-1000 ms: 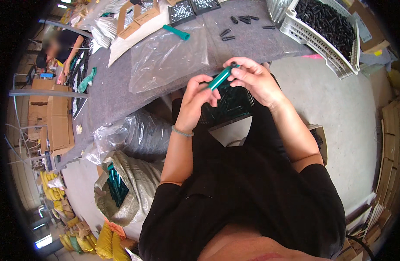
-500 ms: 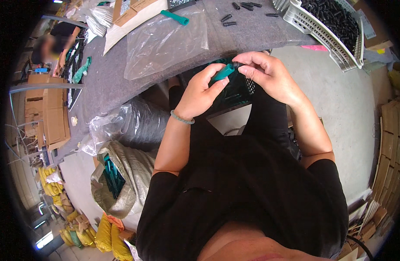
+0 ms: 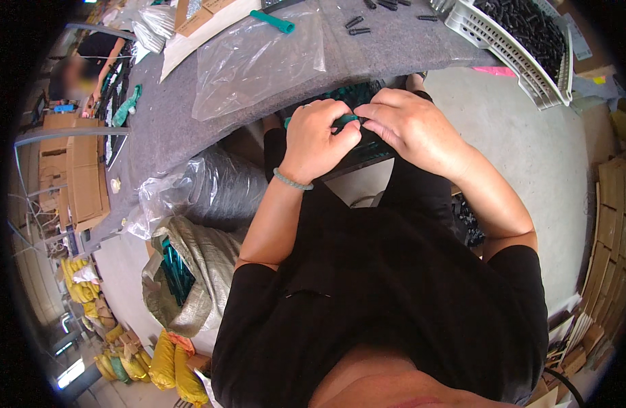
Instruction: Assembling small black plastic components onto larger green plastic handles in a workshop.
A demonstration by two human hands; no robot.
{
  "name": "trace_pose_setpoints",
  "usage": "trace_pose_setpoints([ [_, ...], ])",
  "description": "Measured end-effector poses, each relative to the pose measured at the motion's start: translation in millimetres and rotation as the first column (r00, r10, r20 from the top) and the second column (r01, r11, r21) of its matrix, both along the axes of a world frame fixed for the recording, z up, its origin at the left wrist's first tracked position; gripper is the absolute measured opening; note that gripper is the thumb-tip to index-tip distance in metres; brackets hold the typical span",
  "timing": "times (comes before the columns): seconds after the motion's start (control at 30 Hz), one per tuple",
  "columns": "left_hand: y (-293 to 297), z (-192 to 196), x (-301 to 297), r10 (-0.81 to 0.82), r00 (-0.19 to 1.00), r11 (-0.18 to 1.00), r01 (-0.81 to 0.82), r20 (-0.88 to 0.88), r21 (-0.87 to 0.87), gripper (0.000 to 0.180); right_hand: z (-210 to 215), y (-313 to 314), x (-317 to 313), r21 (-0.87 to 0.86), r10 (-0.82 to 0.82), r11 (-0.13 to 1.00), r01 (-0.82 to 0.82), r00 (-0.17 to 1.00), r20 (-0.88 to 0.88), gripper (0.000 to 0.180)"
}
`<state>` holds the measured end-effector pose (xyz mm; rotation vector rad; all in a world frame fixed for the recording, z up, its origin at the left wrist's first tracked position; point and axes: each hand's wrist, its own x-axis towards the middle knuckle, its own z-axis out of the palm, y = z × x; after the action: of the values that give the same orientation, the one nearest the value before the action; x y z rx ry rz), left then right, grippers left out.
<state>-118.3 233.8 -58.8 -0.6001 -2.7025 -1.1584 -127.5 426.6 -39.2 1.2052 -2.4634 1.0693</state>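
Note:
My left hand [image 3: 320, 141] is closed around a green plastic tube [image 3: 345, 120], whose far end pokes out past the knuckles. Against the tube's right end, my right hand [image 3: 415, 128] pinches a small black ribbed plug [image 3: 361, 122]; the fingers cover most of it, so how deep it sits cannot be seen. Both hands meet above my lap, just off the table's near edge. Below them, partly hidden, a dark container holds more green tubes [image 3: 373, 146].
On the grey cloth-covered table [image 3: 388, 47] lie a clear plastic bag [image 3: 258, 71], another green tube [image 3: 272, 22] and several loose black plugs [image 3: 358, 30]. A white basket [image 3: 550, 98] of black plugs stands right. An open woven sack [image 3: 211, 272] holds green tubes. A person [image 3: 99, 51] is far left.
Both hands have come slightly lower and turned over the work, with the fingers closing further around the tube and plug. The plug, plainer to see before, is now mostly covered.

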Motion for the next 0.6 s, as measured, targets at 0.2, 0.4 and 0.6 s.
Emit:
trace_pose_setpoints([
  [0.2,5,-19,10,0.046,0.997,0.999,-0.046,-0.064,-0.004,0.023,-4,-12,19,0.079,-0.159,0.984,0.160,0.987,-0.016,0.020],
  [0.4,-1,-29,31,0.090,0.995,0.996,-0.089,0.039,-0.019,0.026,-17,-19,26,0.090,-0.140,0.986,0.139,0.990,0.005,0.015],
  [0.6,6,-39,37,0.191,0.894,0.982,-0.168,0.405,-0.092,0.031,-54,-27,20,0.120,-0.232,0.968,0.220,0.968,0.100,0.024],
])
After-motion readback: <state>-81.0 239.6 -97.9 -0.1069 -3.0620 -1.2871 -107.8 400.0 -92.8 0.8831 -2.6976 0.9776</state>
